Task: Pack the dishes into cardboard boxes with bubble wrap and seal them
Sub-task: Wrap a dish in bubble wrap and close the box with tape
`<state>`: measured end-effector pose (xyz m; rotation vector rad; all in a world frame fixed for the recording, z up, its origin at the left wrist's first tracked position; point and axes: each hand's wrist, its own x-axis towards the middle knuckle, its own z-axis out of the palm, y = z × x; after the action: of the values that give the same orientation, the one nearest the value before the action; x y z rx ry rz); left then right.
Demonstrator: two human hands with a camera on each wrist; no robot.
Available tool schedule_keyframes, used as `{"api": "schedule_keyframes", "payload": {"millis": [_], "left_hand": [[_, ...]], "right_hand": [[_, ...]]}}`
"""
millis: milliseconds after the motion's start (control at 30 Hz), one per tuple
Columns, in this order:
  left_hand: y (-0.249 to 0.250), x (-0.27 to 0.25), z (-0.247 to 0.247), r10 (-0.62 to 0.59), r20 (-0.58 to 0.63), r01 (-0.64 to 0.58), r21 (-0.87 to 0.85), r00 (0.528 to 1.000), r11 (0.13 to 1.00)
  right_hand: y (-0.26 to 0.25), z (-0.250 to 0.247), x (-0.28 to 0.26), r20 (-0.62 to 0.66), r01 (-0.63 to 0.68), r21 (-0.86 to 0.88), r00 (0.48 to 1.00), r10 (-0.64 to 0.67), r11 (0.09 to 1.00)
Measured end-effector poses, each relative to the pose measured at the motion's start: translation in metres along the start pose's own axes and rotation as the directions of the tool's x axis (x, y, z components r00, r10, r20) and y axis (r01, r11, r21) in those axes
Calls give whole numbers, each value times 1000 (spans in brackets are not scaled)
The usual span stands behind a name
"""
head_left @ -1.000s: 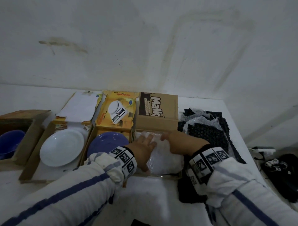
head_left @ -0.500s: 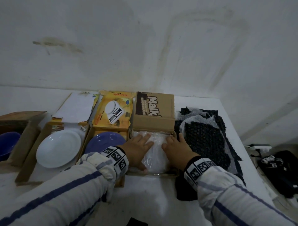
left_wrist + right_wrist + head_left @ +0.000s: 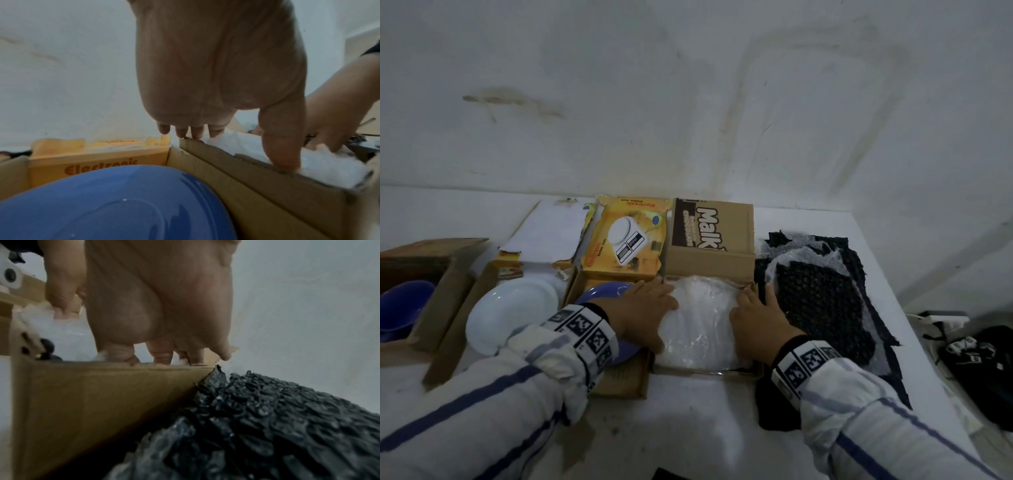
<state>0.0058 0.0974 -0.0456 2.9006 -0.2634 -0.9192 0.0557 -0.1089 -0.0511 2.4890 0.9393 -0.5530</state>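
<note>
A brown cardboard box [image 3: 710,262] printed with a chocolate brand stands open in the middle of the white table. Inside lies a dish wrapped in clear bubble wrap [image 3: 702,322]. My left hand [image 3: 643,310] presses flat on the bundle's left side, fingers straight. My right hand [image 3: 760,320] presses on its right side at the box wall [image 3: 102,394]. In the left wrist view the fingertips [image 3: 182,131] reach the box's far left corner and the thumb pushes into the wrap [image 3: 329,165]. A blue plate [image 3: 602,294] sits in the neighbouring box.
A white plate [image 3: 512,313] lies in a box further left, and a blue bowl [image 3: 400,308] sits in a box at the far left. Black bubble wrap [image 3: 822,308] is piled right of the open box. A yellow kitchen-scale box [image 3: 626,240] stands behind. Dark gear [image 3: 983,363] lies beyond the table's right edge.
My right hand has slid from the bundle's far side to its right edge, and both hands now sit spread apart on the wrapped dish.
</note>
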Motion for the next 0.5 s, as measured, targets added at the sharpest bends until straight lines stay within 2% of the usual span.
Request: {"api": "schedule_keyframes", "payload": {"millis": [33, 133, 167, 233, 300, 333, 400, 500], "left_hand": [[2, 3, 1, -7, 4, 6, 22, 1000, 1000], [13, 10, 9, -41, -18, 43, 95, 999, 995], [17, 12, 12, -55, -31, 58, 125, 998, 990], [22, 12, 15, -74, -58, 83, 157, 996, 984], [23, 11, 17, -80, -72, 90, 151, 994, 984], [21, 10, 17, -73, -84, 84, 142, 994, 986], [17, 6, 18, -57, -119, 72, 121, 991, 990], [17, -2, 20, -57, -182, 78, 115, 982, 990]], "right_hand": [[-2, 0, 0, -3, -5, 5, 1000, 5, 1000], [6, -9, 6, 91, 38, 51, 995, -43, 998], [12, -15, 9, 93, 61, 134, 993, -74, 989], [28, -29, 17, -40, 60, 413, 998, -47, 909], [43, -41, 22, -179, -8, 694, 967, 183, 720], [49, -44, 26, -194, -30, 788, 936, 294, 615], [57, -44, 36, -105, -89, 902, 904, 414, 423], [57, -42, 48, 64, -111, 990, 909, 411, 92]]}}
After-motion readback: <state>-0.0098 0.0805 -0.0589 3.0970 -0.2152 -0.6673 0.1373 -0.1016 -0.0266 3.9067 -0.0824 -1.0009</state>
